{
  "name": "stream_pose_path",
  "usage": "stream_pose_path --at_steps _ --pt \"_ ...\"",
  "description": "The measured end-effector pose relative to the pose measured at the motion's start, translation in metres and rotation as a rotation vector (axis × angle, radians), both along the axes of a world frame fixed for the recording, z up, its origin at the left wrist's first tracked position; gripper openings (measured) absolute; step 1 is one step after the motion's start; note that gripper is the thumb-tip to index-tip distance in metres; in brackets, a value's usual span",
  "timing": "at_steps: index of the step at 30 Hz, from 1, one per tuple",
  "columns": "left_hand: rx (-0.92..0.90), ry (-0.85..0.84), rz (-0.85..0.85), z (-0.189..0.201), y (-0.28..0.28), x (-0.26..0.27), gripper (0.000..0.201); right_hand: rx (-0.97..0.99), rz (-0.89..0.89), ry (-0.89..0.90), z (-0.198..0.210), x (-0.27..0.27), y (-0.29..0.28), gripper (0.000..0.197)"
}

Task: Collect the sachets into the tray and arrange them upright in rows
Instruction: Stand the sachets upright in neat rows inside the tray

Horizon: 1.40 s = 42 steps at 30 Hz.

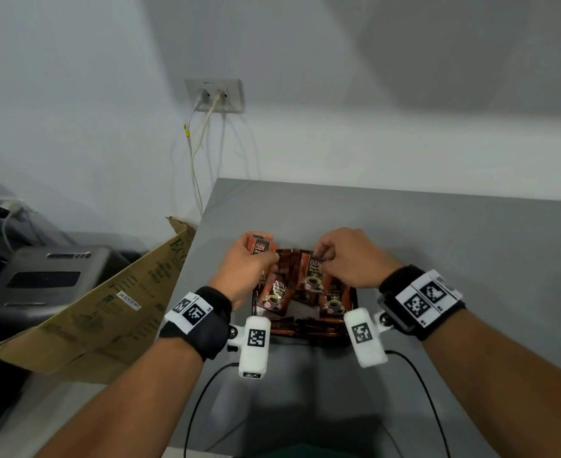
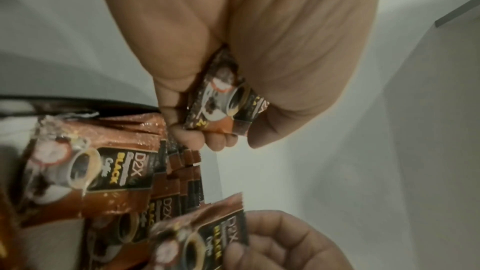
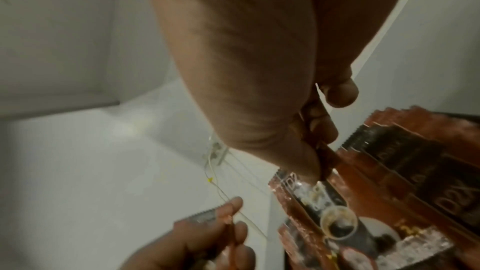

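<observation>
Coffee sachets, tray, two hands at work on a grey table (image 1: 437, 259).

Left hand (image 1: 247, 271): fingers curled round a small stack of sachets (image 1: 260, 245), held above the tray's far left corner. Right hand (image 1: 345, 259): thumb and fingertips pinching the top edge of one sachet (image 1: 313, 269) standing among others. Tray (image 1: 354, 300): below both hands, partly filled, sachets leaning unevenly, some lying flat at the near side.
</observation>
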<state>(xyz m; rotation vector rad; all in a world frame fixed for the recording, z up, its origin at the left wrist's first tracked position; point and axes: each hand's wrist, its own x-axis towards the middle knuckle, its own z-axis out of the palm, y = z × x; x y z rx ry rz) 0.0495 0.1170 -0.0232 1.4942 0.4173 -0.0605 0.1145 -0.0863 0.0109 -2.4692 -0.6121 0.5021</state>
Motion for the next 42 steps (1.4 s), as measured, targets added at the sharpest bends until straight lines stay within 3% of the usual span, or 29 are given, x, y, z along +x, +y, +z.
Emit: stream_pose_path --at_steps 8,16,21,24,29,37,42 --pt "0.028 0.047 -0.059 -0.014 0.009 -0.006 0.034 -0.287 0.079 -0.009 -0.024 -0.005 0.023 0.021" --pt "0.05 0.07 -0.084 -0.022 0.009 -0.007 0.036 -0.201 0.052 -0.008 -0.037 -0.001 0.031 0.024" --pt "0.06 0.067 -0.09 -0.024 0.008 -0.008 0.029 -0.246 0.109 -0.062 -0.044 -0.002 0.033 0.024" --pt "0.056 0.063 -0.106 -0.026 0.009 -0.008 0.035 -0.267 0.113 -0.08 -0.045 -0.003 0.032 0.021" --pt "0.072 0.064 -0.122 -0.027 0.01 -0.01 0.021 -0.236 0.126 -0.093 -0.046 -0.002 0.029 0.022" --pt "0.103 0.062 -0.145 -0.017 0.003 -0.013 0.021 -0.159 0.061 -0.099 -0.037 0.01 0.006 0.011" --pt "0.27 0.087 -0.369 -0.01 -0.001 -0.01 0.041 -0.293 0.186 -0.018 -0.033 -0.001 -0.009 0.013"
